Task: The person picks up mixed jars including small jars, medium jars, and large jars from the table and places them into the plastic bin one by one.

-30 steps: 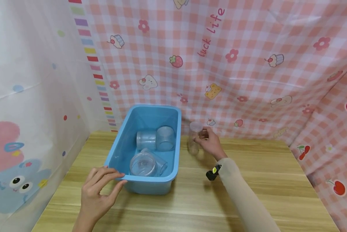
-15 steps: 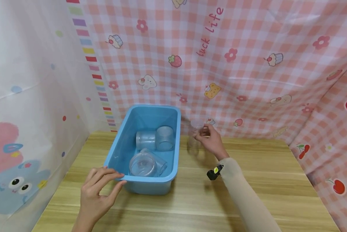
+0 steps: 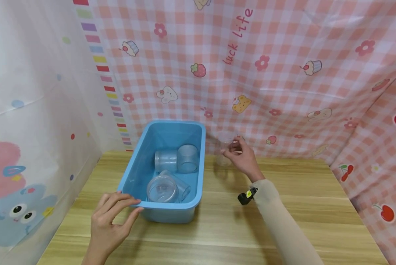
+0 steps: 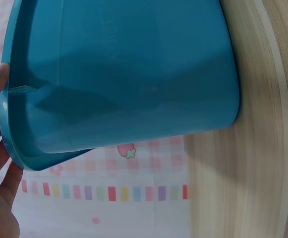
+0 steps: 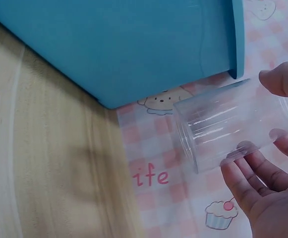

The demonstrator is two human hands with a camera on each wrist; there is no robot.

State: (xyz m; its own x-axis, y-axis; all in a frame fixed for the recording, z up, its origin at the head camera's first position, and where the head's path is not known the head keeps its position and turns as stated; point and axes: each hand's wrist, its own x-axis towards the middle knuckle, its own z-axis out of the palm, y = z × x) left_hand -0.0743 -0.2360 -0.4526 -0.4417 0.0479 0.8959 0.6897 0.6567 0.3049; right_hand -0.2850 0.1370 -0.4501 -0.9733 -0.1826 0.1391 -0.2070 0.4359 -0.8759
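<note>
A clear plastic jar (image 3: 225, 150) stands upright in my right hand (image 3: 242, 158), just right of the tub near the back cloth. In the right wrist view, thumb and fingers lie on opposite sides of the jar (image 5: 233, 126), and its base is raised off the table. My left hand (image 3: 110, 221) pinches the near left corner of the blue plastic tub (image 3: 166, 205); its thumb is outside, under the rim. Inside the tub lie several more clear jars, one on its side (image 3: 166, 161) next to another jar (image 3: 188, 158), and a round jar (image 3: 161, 189) at the front.
The wooden table (image 3: 250, 235) ends at a pink checked cloth (image 3: 284, 110) behind. A white printed cloth (image 3: 35, 110) hangs on the left. A black wrist camera (image 3: 246, 196) sits by the right sleeve (image 3: 280, 221).
My right hand has lifted the jar off the table and moved it slightly up and back. The left hand stays on the tub's rim, and the tub has not moved.
</note>
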